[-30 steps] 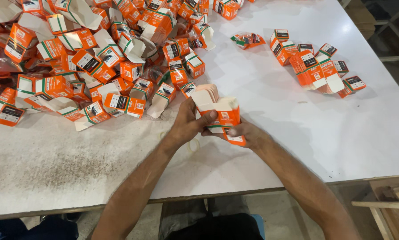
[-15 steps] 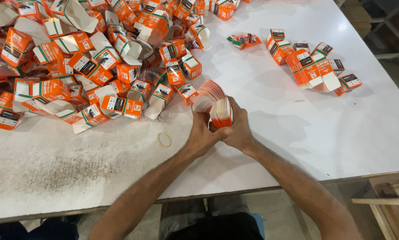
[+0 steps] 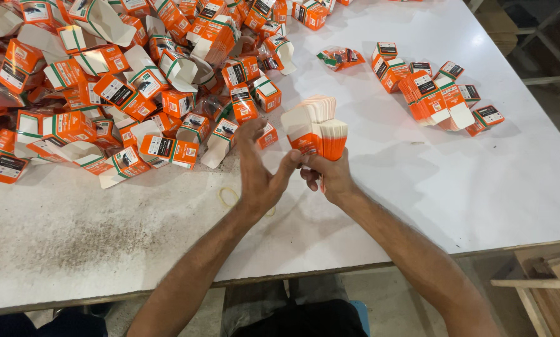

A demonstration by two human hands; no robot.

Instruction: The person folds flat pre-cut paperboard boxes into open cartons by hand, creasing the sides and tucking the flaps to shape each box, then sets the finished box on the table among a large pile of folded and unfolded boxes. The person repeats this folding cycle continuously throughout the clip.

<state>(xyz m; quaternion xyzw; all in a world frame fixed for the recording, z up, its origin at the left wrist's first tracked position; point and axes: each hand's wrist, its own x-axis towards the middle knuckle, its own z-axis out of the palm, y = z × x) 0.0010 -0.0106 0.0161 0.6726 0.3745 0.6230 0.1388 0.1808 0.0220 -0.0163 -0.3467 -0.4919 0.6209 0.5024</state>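
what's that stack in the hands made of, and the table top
Stack: thin printed card, it seems; flat orange and white blanks with crisp cut edges, fanned in the right hand. Table: smooth white board, perhaps laminate; faint sheen, grey scuffed wear near the front edge.

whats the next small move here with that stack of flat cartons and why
Probably press the left hand flat against the stack of flat cartons to square it: the right hand grips only its lower end, and the top edges fan out unevenly.
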